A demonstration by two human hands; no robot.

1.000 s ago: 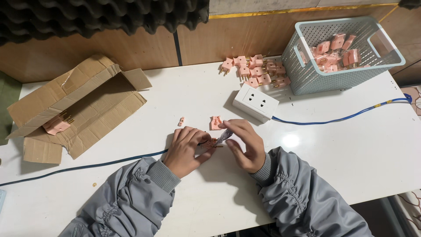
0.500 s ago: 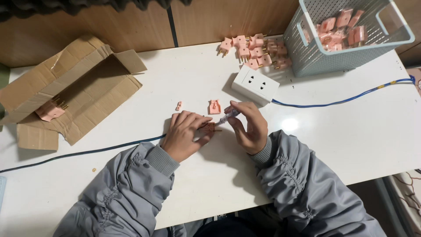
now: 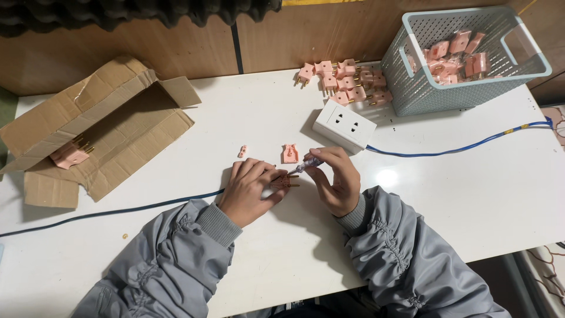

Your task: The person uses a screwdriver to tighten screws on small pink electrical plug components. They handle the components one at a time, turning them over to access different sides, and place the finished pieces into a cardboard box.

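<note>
- Head view shows me a white worktop (image 3: 482, 194) with both hands close together near its middle.
- My left hand (image 3: 250, 189) pins a small pink plug part (image 3: 285, 181) flat on the worktop, fingers curled over it.
- My right hand (image 3: 335, 176) is closed around a slim screwdriver (image 3: 306, 165), its tip aimed at that plug part.
- A pale blue mesh basket (image 3: 412, 88) stands at the far right and holds a heap of pink plugs (image 3: 456, 53).
- An open cardboard box (image 3: 118, 135) lies on its side at the left, with a single pink plug (image 3: 69, 154) inside.
- A loose pile of pink plugs (image 3: 344, 82) lies just beside the basket, and a white socket block (image 3: 344, 125) with a blue cable (image 3: 471, 144) sits in front of it.
- A pink cover piece (image 3: 289, 153) and a tiny pink clip (image 3: 242, 151) lie just beyond my hands.
- Compared with half a second ago, the hands keep the same grip and spot; only the view has shifted slightly, so the basket sits lower in frame.
</note>
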